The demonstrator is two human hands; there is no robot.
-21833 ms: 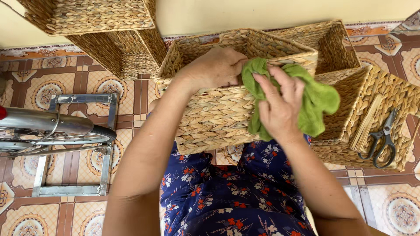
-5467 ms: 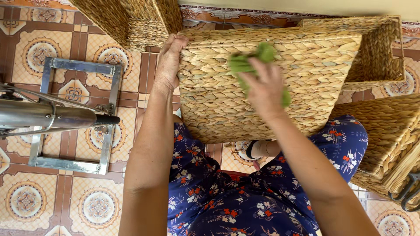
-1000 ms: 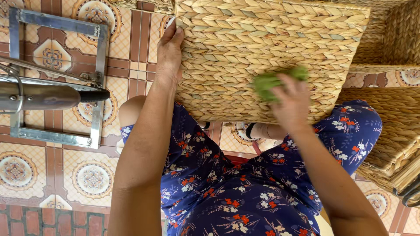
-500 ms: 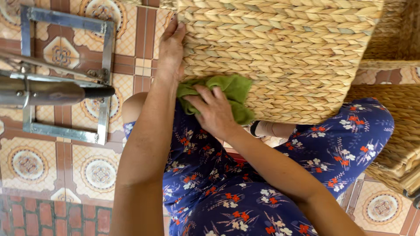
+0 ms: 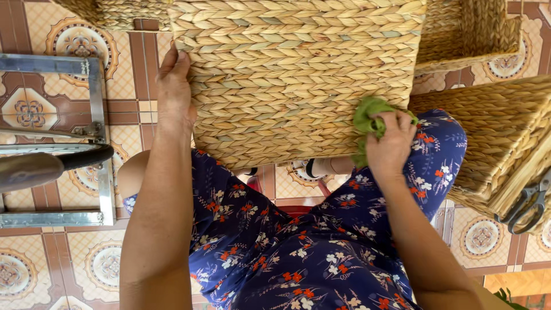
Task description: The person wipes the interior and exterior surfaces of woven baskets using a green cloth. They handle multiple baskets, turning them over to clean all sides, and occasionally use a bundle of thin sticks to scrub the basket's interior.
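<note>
A large woven straw basket (image 5: 298, 74) rests on my lap, its plaited side facing me. My left hand (image 5: 175, 95) lies flat against the basket's left edge and steadies it. A green cloth (image 5: 367, 117) is bunched in my right hand (image 5: 390, 143), pressed against the basket's lower right corner. My legs in blue flowered fabric (image 5: 310, 247) are under the basket.
More woven baskets stand at the right (image 5: 493, 138) and upper right (image 5: 470, 31). Scissors (image 5: 525, 201) lie on the right-hand basket. A metal frame (image 5: 97, 138) and a metal bar (image 5: 34, 169) are on the patterned tile floor (image 5: 57, 264) at left.
My right hand has carried the green cloth from the basket's lower left part across to its lower right corner. The left hand has stayed on the left edge.
</note>
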